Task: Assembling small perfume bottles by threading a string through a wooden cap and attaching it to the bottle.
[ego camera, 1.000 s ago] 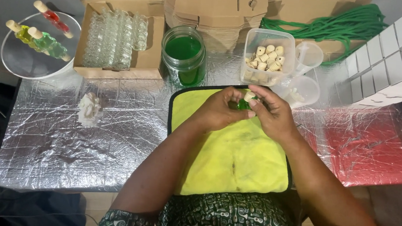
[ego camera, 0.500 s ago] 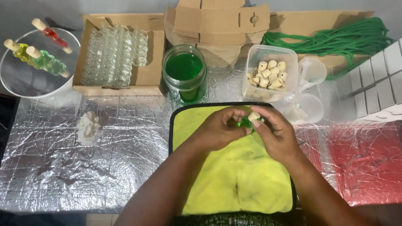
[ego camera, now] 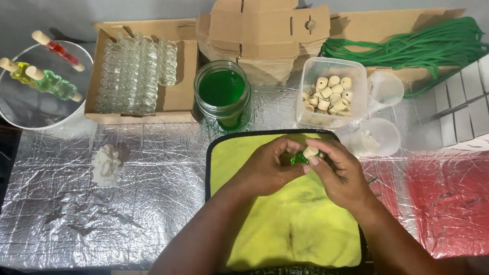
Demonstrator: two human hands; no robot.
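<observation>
Both hands dropped lower over yellow cloth (ego camera: 284, 228) vs b4. Ur left hand (ego camera: 268, 168) pinches small green bottle (ego camera: 298, 158), right hand (ego camera: 337, 175) fingers grip cork (ego camera: 311, 152) on top.

Green cord (ego camera: 414, 49), flat cardboard boxes (ego camera: 264, 31), white bowl (ego camera: 32, 100) on foil.
</observation>
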